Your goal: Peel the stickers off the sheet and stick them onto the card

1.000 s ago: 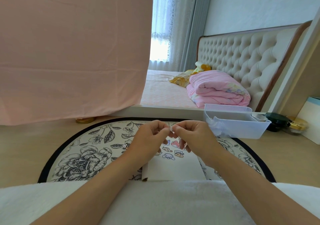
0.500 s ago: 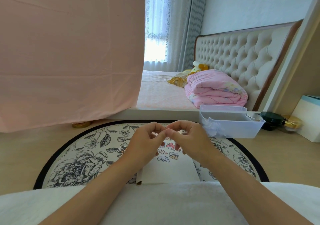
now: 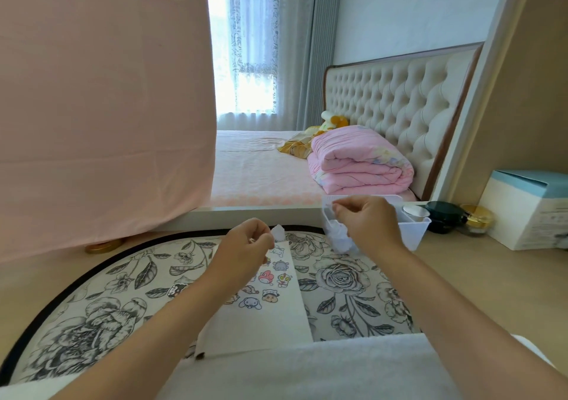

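Note:
A white card [image 3: 270, 319] lies on the floral round mat [image 3: 92, 301] in front of me, with several cartoon stickers [image 3: 270, 276] on its far half. My left hand [image 3: 246, 243] hovers over the card's far end and pinches a small white sticker piece [image 3: 278, 232] between thumb and fingertips. My right hand [image 3: 365, 224] is up at the right, over the white plastic bin [image 3: 415, 233]. Its thumb and forefinger are pinched together on a tiny pale scrap [image 3: 334, 206] that I can barely make out.
Crumpled white scraps [image 3: 338, 241] lie in the bin's near end. Dark and gold jars [image 3: 445, 215] and a pale blue box [image 3: 528, 209] stand at the right on the wooden floor. A pink sheet [image 3: 101, 107] hangs at the left, with a bed [image 3: 261, 166] behind.
My hands were together pinching one small white piece; now they are apart. The left keeps a white piece over the card, and the right has moved right, over the bin.

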Demonstrator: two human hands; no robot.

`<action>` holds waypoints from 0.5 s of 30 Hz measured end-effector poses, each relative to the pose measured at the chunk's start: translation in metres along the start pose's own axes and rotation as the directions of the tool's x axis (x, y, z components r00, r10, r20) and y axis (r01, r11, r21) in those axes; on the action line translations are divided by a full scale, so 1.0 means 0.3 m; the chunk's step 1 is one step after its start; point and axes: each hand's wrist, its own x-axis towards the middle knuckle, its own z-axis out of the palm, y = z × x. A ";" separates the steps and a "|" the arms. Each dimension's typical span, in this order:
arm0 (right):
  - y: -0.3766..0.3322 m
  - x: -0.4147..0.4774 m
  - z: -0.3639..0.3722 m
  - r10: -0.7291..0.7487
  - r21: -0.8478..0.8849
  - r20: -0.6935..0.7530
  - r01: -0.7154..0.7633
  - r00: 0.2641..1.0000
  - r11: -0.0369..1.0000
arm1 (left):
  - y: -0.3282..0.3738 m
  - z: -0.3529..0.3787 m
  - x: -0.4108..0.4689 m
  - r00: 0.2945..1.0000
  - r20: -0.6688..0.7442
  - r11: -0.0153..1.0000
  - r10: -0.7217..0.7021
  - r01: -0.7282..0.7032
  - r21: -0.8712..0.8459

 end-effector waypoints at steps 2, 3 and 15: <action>0.038 0.055 -0.037 -0.027 -0.162 -0.039 0.020 0.999 0.987 | 0.004 0.019 0.018 1.000 0.018 0.999 -0.003 0.003 0.034; 0.051 0.078 -0.050 -0.033 -0.222 -0.027 0.026 0.999 0.975 | 0.005 0.028 0.025 1.000 0.025 0.999 -0.006 0.005 0.044; -0.079 -0.076 -0.002 -0.319 -0.170 0.350 0.394 0.881 0.903 | 0.017 0.026 -0.023 0.978 0.125 0.960 -0.167 0.191 -0.203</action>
